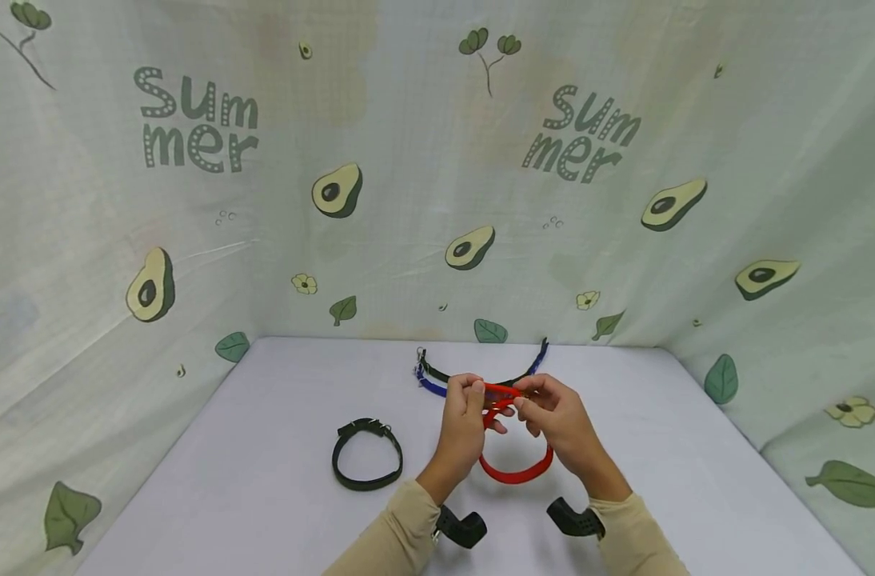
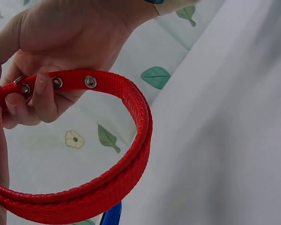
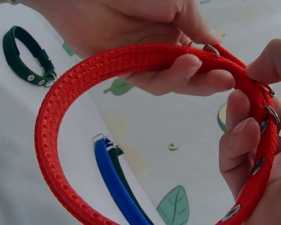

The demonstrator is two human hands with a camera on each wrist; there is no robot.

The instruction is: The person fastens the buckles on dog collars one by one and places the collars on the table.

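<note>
Both hands hold a red collar (image 1: 517, 478) raised above the white table, bent into a loop. My left hand (image 1: 462, 424) pinches the strap on its left side. The fingers of my right hand (image 1: 560, 420) pinch the strap's other end near the metal fittings. In the left wrist view, metal-rimmed holes show along the red collar (image 2: 140, 136). Metal rings sit between the two hands on the red collar (image 3: 49, 122) in the right wrist view. Fingers partly hide the fastening, so whether it is buckled is unclear.
A dark collar (image 1: 368, 484), closed in a ring, lies to the left on the table (image 1: 265, 480). Behind the hands lie a blue collar (image 1: 432, 388) and another dark collar (image 1: 437, 374), both spread out. A patterned cloth (image 1: 409, 120) hangs at the back and sides.
</note>
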